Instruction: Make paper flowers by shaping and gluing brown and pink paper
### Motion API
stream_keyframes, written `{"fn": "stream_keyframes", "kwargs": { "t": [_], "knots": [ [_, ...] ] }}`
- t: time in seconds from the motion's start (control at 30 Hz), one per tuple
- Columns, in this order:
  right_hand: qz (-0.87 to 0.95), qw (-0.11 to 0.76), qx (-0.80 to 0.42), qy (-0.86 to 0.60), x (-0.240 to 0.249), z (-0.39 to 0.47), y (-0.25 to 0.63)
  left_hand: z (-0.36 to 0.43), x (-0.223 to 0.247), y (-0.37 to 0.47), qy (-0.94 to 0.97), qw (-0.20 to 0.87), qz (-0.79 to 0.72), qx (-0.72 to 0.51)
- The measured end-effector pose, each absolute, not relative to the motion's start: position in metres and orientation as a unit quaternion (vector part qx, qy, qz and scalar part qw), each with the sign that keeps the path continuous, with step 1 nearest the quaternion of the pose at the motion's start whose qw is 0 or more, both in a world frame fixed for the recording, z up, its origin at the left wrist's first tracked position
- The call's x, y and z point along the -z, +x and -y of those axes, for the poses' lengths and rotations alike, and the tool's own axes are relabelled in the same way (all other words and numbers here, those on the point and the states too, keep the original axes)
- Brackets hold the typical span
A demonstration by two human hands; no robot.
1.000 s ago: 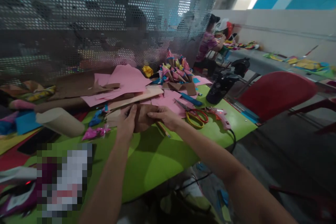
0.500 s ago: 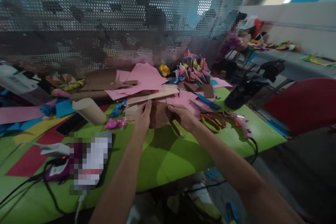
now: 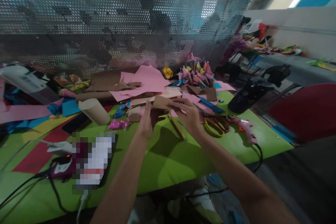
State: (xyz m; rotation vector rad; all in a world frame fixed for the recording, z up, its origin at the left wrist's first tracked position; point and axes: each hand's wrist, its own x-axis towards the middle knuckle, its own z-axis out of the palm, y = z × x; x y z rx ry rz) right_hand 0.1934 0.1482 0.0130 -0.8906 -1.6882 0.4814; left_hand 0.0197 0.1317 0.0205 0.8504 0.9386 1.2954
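A small piece of brown paper [image 3: 161, 102] is held between my two hands above the green table, its face tilted up. My left hand [image 3: 147, 120] supports its left side, thumb upright and fingers partly hidden underneath. With bent fingers, my right hand [image 3: 187, 113] grips the right edge. Just below the paper, a pencil [image 3: 177, 127] lies near my right hand. Scissors with yellow and red handles [image 3: 214, 127] are to the right, close to a blue tool [image 3: 211, 105]. Pink sheets [image 3: 151, 78] and brown paper [image 3: 110, 79] are heaped behind my hands.
A pink glue gun [image 3: 246, 129] with a cord lies at the right. A cream paper roll [image 3: 94, 111], pink wrapped pieces [image 3: 119, 124] and a cabled, blurred-out device [image 3: 96, 161] are left. Small paper cones [image 3: 196, 73] pile up behind. Another person [image 3: 235, 47] sits farther off.
The brown paper has been raised and tipped so its lighter face shows. My right hand has turned over it, and more of the pencil is visible. The view has shifted slightly.
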Motion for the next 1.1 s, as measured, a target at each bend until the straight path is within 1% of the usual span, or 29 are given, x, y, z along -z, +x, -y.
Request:
{"fn": "stream_keyframes", "kwargs": {
  "t": [0.1, 0.23, 0.5, 0.67, 0.77, 0.9, 1.1],
  "knots": [
    [0.762, 0.519, -0.197, -0.335, -0.012, -0.145, 0.191, -0.129, -0.025, 0.023, 0.308, 0.657, -0.371, -0.580],
    [0.784, 0.499, -0.220, -0.296, -0.015, -0.145, 0.193, -0.130, -0.022, 0.019, 0.266, 0.648, -0.406, -0.586],
    [0.777, 0.482, -0.288, -0.285, -0.018, -0.152, 0.200, -0.132, -0.018, 0.019, 0.261, 0.618, -0.433, -0.602],
    [0.785, 0.459, -0.315, -0.272, -0.018, -0.152, 0.201, -0.129, -0.018, 0.022, 0.308, 0.614, -0.434, -0.582],
    [0.799, 0.446, -0.298, -0.272, -0.016, -0.153, 0.201, -0.129, -0.015, 0.021, 0.341, 0.605, -0.431, -0.576],
    [0.811, 0.451, -0.241, -0.283, -0.010, -0.154, 0.198, -0.132, -0.012, 0.018, 0.375, 0.581, -0.441, -0.572],
    [0.806, 0.468, -0.153, -0.330, -0.008, -0.154, 0.195, -0.127, -0.017, 0.019, 0.396, 0.593, -0.461, -0.528]
  ]
}}
